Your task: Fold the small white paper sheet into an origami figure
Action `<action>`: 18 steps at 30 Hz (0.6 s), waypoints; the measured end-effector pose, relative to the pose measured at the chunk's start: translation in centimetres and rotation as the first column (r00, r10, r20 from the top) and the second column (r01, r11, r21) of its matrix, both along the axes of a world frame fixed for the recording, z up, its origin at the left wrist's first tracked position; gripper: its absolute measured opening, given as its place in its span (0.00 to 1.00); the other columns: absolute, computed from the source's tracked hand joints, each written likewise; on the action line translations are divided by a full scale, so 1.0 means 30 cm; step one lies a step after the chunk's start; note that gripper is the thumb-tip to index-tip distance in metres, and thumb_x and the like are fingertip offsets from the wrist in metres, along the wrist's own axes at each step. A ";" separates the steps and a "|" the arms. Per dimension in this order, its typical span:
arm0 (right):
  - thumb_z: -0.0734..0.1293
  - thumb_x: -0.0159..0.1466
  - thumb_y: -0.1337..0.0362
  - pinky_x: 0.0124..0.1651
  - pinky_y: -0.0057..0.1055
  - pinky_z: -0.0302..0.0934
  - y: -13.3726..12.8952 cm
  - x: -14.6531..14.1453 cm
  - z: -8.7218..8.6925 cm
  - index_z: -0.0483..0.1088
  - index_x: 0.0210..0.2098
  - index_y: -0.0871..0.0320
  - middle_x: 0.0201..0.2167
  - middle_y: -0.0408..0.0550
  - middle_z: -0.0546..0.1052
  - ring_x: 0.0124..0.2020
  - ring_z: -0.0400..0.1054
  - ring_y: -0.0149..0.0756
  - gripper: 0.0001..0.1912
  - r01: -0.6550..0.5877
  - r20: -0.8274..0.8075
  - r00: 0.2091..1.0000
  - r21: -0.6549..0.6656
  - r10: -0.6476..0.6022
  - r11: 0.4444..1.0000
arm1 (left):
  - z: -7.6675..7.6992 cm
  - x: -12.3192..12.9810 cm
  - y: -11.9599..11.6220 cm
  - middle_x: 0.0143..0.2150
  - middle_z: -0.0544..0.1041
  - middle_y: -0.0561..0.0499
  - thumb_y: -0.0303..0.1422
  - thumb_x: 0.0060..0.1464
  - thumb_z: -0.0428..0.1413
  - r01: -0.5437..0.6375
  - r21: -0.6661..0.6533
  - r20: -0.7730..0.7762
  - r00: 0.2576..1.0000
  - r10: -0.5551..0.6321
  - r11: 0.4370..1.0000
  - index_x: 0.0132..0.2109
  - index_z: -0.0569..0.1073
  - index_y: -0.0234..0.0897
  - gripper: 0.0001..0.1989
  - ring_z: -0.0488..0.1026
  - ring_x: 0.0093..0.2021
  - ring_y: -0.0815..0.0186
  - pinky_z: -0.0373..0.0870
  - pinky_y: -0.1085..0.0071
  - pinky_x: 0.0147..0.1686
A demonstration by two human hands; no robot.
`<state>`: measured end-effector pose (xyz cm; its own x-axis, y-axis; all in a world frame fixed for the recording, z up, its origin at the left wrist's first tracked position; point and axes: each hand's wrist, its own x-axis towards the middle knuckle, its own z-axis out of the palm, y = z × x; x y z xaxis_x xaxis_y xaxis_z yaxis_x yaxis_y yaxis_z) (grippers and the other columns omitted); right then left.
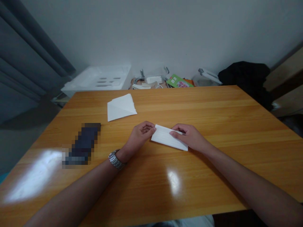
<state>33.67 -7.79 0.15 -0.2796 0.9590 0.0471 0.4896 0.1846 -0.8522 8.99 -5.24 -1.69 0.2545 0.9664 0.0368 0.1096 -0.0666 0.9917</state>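
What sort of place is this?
Probably a room in a home, though it could be a small office: a wooden table, a grey curtain on the left, and household-looking clutter, including a green booklet, beyond the far edge.

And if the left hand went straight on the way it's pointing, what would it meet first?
Most likely the folded white paper, whose end lies at the left hand. Past it, roughly in line, seems to be the right hand, though depth is unclear.
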 end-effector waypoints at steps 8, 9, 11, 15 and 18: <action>0.66 0.67 0.53 0.36 0.30 0.61 -0.001 0.000 0.002 0.76 0.36 0.57 0.33 0.46 0.80 0.33 0.71 0.37 0.14 -0.021 0.013 1.000 0.001 0.020 1.000 | 0.015 0.003 -0.004 0.37 0.80 0.49 0.45 0.54 0.63 0.005 -0.005 0.001 1.000 -0.005 1.000 0.38 0.75 0.36 0.16 0.76 0.37 0.64 0.73 0.70 0.38; 0.66 0.67 0.53 0.36 0.30 0.61 -0.001 0.000 0.001 0.76 0.36 0.57 0.33 0.46 0.80 0.33 0.71 0.37 0.14 -0.023 0.017 1.000 0.003 0.023 1.000 | 0.017 0.003 -0.004 0.36 0.80 0.49 0.45 0.54 0.63 0.003 -0.009 -0.006 1.000 -0.003 1.000 0.38 0.75 0.36 0.16 0.76 0.37 0.64 0.73 0.70 0.38; 0.66 0.67 0.53 0.35 0.30 0.61 -0.001 0.001 -0.001 0.76 0.36 0.57 0.33 0.46 0.80 0.33 0.71 0.37 0.15 -0.029 0.026 0.999 0.007 0.029 1.000 | 0.018 0.003 -0.005 0.36 0.79 0.49 0.45 0.54 0.63 0.000 -0.019 -0.016 1.000 0.000 1.000 0.38 0.75 0.36 0.16 0.76 0.37 0.64 0.73 0.70 0.38; 0.65 0.67 0.52 0.36 0.30 0.61 -0.001 0.001 0.003 0.76 0.37 0.57 0.33 0.46 0.80 0.33 0.72 0.38 0.15 -0.022 0.032 0.999 0.010 0.022 1.000 | 0.011 0.001 -0.004 0.36 0.79 0.49 0.46 0.54 0.62 -0.002 -0.020 -0.022 1.000 0.002 1.000 0.38 0.75 0.36 0.16 0.76 0.36 0.64 0.72 0.71 0.37; 0.65 0.67 0.53 0.36 0.30 0.61 -0.003 -0.002 0.011 0.76 0.36 0.56 0.33 0.46 0.80 0.33 0.72 0.37 0.14 -0.026 0.032 0.999 0.009 0.026 1.000 | 0.007 0.000 -0.003 0.35 0.78 0.50 0.45 0.55 0.62 0.007 -0.012 -0.013 1.000 -0.007 1.000 0.38 0.75 0.36 0.15 0.75 0.35 0.65 0.72 0.72 0.36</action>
